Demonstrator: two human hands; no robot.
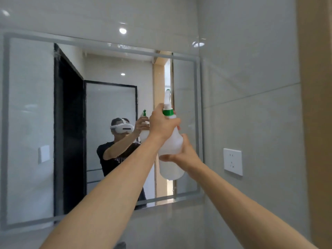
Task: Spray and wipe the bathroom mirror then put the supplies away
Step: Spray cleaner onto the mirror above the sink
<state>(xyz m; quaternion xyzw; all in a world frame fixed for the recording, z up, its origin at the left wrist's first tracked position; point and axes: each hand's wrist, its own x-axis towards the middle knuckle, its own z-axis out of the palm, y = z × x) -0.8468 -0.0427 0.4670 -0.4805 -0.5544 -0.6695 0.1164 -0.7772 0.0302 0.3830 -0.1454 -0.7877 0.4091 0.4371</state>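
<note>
Right of centre in the frame, the spray bottle (170,151) is up at the mirror (30,123); left hand (162,124) grips its neck, right hand (186,153) holds the body. Tilted like that, overspray could easily hit the wall socket (233,161).

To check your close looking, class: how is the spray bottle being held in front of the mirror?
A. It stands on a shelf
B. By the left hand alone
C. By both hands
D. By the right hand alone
C: the left hand grips the spray bottle at its neck, the right hand holds its body.
</note>
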